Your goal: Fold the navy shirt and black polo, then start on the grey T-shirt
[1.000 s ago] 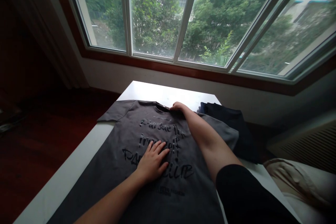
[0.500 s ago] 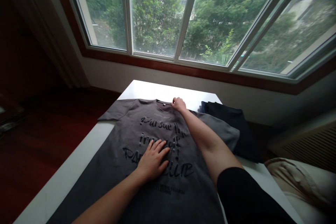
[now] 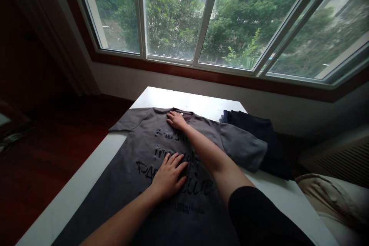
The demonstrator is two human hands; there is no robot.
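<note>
A grey T-shirt (image 3: 135,150) with black lettering lies spread face up on a white table (image 3: 184,100), collar toward the window. My left hand (image 3: 168,175) rests flat on the print at the chest, fingers spread. My right hand (image 3: 176,120) reaches far forward and lies flat just below the collar, fingers stretched out on the fabric. Neither hand holds anything.
A folded dark navy garment (image 3: 259,138) lies on the table's right side, partly under the grey shirt's right sleeve (image 3: 242,148). A beige cushion (image 3: 328,203) sits at the lower right. Dark red floor (image 3: 43,153) lies to the left. A wide window (image 3: 201,19) runs behind the table.
My right hand slid left along the collar, from the right side of the neckline to its middle. My left hand stayed pressed on the print.
</note>
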